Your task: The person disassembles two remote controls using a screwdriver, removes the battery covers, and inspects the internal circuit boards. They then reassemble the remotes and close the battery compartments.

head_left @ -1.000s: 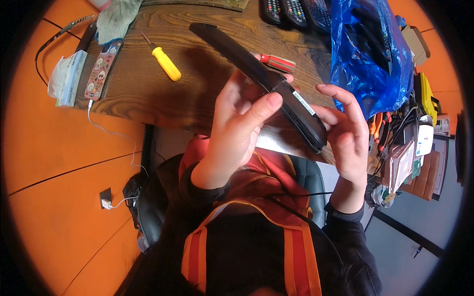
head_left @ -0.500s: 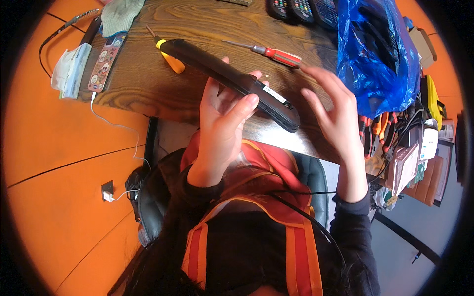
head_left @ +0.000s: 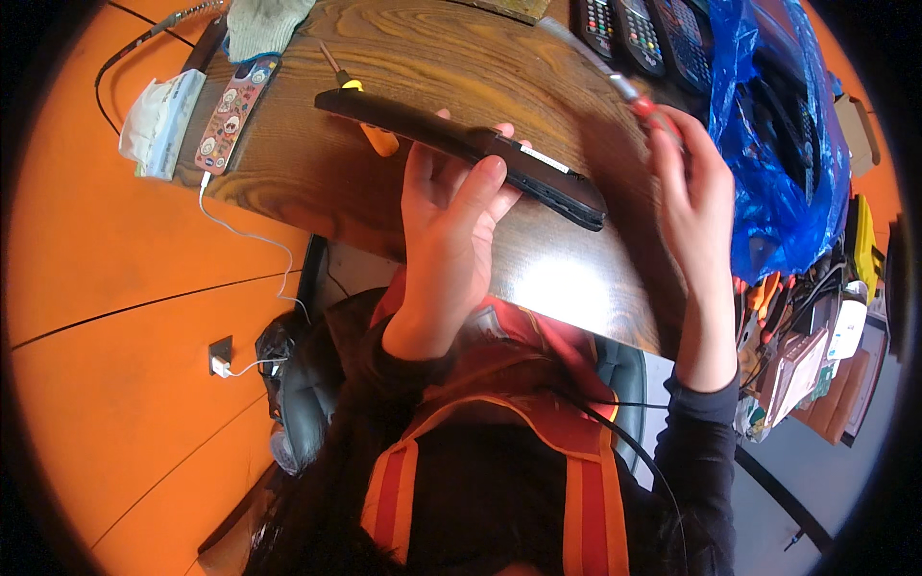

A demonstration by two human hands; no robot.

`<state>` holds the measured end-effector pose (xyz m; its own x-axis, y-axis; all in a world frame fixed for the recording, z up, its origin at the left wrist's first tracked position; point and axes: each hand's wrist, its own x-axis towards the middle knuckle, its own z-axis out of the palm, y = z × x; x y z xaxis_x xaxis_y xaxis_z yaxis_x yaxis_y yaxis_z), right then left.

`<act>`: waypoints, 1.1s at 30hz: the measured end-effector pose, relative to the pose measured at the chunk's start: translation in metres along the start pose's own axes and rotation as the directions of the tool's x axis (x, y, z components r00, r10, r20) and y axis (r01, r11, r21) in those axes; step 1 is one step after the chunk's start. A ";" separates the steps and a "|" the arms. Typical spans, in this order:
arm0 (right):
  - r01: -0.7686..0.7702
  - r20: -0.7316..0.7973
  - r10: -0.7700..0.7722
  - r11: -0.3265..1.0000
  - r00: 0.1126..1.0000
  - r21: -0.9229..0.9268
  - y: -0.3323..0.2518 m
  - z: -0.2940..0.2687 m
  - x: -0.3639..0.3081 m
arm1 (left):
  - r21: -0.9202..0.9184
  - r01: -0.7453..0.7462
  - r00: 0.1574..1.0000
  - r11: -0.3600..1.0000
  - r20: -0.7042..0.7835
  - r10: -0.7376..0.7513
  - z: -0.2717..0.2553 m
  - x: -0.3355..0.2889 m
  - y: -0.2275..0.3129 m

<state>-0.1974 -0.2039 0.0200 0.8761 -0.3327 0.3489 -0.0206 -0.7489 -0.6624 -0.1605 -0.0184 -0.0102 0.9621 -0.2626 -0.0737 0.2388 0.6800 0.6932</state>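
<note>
A long black remote control [head_left: 461, 141] is gripped in my left hand [head_left: 444, 235], above the table's near edge. My thumb presses its near side and my fingertips show along the far side. It lies aslant, its right end lower and nearer me, with a white label strip on that half. To its right, my right hand [head_left: 699, 197] has its fingers closed round the red handle of a screwdriver [head_left: 622, 86], whose shaft points far left. A second screwdriver with a yellow-orange handle [head_left: 382, 142] lies partly hidden behind the remote control.
Several black remote controls [head_left: 640, 40] lie at the far right beside a blue plastic bag [head_left: 773, 206]. At the left are a patterned phone [head_left: 229, 120] with a white cable, a tissue pack [head_left: 171, 125] and a knitted glove [head_left: 269, 31]. Pliers [head_left: 765, 296] hang at the right edge.
My right hand has reached farther and closed on the red screwdriver, which has swung up from the tabletop. The remote control in my left hand lies a little flatter. The view has shifted slightly.
</note>
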 end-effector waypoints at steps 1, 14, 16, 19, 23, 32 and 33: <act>-0.044 0.000 0.045 0.979 0.999 0.201 -0.001 -0.003 -0.002 | -0.017 -0.008 1.000 1.000 -0.010 0.008 0.001 0.003 0.000; 0.155 -0.369 0.166 0.698 0.914 0.699 0.006 -0.027 -0.014 | 0.134 0.099 0.900 0.986 0.411 -0.146 0.053 0.089 0.009; 0.178 -0.419 0.220 0.666 0.881 0.724 0.007 -0.029 -0.015 | 0.200 -0.022 0.881 0.980 0.467 -0.076 0.054 0.107 0.001; 0.118 -0.397 0.319 0.632 0.861 0.766 0.007 -0.027 -0.019 | 0.198 0.075 0.862 0.977 0.481 -0.163 0.041 0.111 -0.006; 0.082 -0.368 0.377 0.596 0.850 0.799 0.010 -0.029 -0.018 | 0.163 0.150 0.847 0.975 0.487 -0.212 0.027 0.108 -0.008; 0.016 -0.216 0.282 0.573 0.935 0.819 0.010 -0.032 -0.019 | 0.178 0.205 0.823 0.962 0.501 -0.268 0.030 0.103 -0.009; 0.073 -0.211 0.241 0.479 0.947 0.875 0.010 -0.032 -0.019 | 0.181 0.206 0.819 0.962 0.505 -0.271 0.030 0.103 -0.009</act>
<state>-0.2291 -0.2231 0.0281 0.7234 -0.6167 0.3105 0.4751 0.1183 -0.8719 -0.0673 -0.0723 -0.0027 0.6569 -0.7452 0.1144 0.4039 0.4759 0.7813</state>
